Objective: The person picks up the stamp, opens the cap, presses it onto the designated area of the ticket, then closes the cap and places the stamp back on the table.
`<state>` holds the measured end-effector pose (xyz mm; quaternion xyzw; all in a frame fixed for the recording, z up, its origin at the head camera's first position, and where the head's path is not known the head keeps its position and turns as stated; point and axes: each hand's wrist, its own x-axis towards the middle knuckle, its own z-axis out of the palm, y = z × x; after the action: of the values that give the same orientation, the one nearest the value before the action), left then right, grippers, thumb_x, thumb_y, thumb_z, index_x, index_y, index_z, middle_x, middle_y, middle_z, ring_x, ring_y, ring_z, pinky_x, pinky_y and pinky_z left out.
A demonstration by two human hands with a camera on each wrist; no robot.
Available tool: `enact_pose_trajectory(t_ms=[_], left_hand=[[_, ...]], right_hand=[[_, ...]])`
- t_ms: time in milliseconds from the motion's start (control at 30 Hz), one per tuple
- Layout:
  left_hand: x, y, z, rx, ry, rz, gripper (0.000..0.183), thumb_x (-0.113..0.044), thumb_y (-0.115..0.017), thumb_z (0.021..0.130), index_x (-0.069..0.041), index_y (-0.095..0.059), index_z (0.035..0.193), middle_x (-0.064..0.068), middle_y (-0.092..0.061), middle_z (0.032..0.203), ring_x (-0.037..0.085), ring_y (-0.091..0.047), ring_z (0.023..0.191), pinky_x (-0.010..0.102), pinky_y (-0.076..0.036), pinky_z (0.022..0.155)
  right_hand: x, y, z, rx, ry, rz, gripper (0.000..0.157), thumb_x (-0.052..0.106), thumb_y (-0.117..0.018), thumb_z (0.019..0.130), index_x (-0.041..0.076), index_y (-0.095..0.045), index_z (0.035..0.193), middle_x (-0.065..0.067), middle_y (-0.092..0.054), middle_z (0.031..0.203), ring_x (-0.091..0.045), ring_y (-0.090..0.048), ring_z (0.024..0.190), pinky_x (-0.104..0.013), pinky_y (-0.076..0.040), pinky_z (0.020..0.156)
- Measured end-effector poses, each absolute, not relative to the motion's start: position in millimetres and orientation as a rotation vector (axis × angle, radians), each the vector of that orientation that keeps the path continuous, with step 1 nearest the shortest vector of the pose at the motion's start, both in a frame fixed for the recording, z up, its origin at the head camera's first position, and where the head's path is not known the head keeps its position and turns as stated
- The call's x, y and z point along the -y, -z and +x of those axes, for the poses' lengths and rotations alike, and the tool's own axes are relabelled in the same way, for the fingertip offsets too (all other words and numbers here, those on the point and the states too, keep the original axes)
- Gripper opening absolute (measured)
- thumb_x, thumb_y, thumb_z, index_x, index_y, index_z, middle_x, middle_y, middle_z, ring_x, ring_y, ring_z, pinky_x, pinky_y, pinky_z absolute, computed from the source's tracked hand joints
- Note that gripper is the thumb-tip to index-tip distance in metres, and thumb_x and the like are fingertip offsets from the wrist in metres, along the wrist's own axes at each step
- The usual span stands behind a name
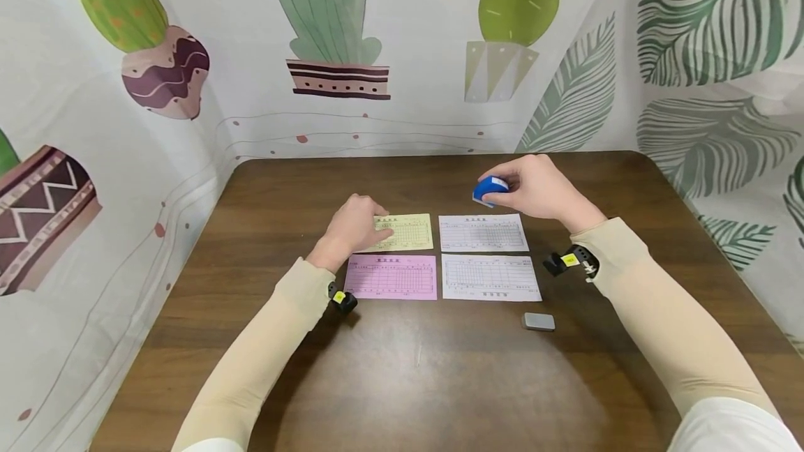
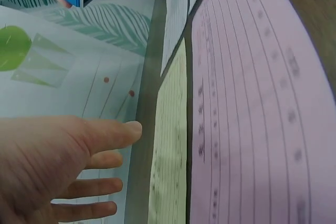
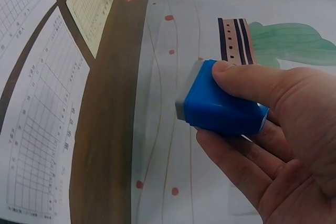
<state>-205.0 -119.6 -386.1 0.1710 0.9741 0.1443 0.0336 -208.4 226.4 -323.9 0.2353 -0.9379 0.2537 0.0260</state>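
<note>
In the head view my right hand [image 1: 534,187] grips a blue self-inking stamp [image 1: 488,189] above the table, behind the upper white form [image 1: 482,234]. The right wrist view shows the stamp [image 3: 223,106] pinched between thumb and fingers, its grey edge facing the papers. My left hand [image 1: 353,227] is over the yellow form [image 1: 411,231], covering its left part. In the left wrist view the left hand's fingers [image 2: 100,186] are extended and hold nothing; whether they touch the paper I cannot tell. Below the yellow form lies a pink form [image 1: 391,277].
A second white form [image 1: 490,277], printed upside down from my side, lies beside the pink one. A small grey rectangular case [image 1: 538,321] sits nearer to me on the brown table [image 1: 414,382]. Cactus-patterned cloth [image 1: 427,117] hangs behind the table's back edge.
</note>
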Motion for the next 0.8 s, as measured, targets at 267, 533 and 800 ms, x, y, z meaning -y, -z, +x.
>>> enact_pose_trajectory(t_ms=[267, 533, 800], left_hand=[[96.9, 383.6, -206.0, -2.973, -0.523, 0.614, 0.043, -0.033, -0.081, 0.094, -0.008, -0.078, 0.128, 0.01, -0.077, 0.131, 0.035, -0.063, 0.137, 0.046, -0.049, 0.118], [64.4, 384.9, -205.3, -2.956, -0.568, 0.788, 0.05, -0.031, -0.082, 0.094, -0.005, -0.073, 0.136, 0.012, -0.074, 0.137, 0.033, -0.063, 0.137, 0.042, -0.051, 0.117], [31.9, 385.8, -205.3, -2.889, -0.562, 0.869, 0.061, -0.035, -0.079, 0.097, -0.009, -0.062, 0.149, 0.009, -0.065, 0.151, 0.031, -0.052, 0.149, 0.04, -0.045, 0.124]], right_hand=[[-240.6, 319.1, -202.6, 2.888, -0.775, 0.684, 0.031, 0.024, -0.087, 0.09, 0.016, -0.081, 0.12, -0.01, -0.083, 0.103, -0.023, -0.079, 0.086, -0.045, -0.066, 0.081], [-253.0, 317.5, -198.1, 2.9, -0.758, 0.632, 0.032, 0.024, -0.087, 0.09, 0.014, -0.081, 0.12, -0.016, -0.081, 0.11, -0.031, -0.079, 0.093, -0.052, -0.065, 0.087], [-259.5, 317.6, -198.5, 2.901, -0.761, 0.609, 0.033, 0.024, -0.087, 0.09, 0.014, -0.081, 0.121, -0.017, -0.081, 0.111, -0.034, -0.08, 0.097, -0.054, -0.065, 0.09]])
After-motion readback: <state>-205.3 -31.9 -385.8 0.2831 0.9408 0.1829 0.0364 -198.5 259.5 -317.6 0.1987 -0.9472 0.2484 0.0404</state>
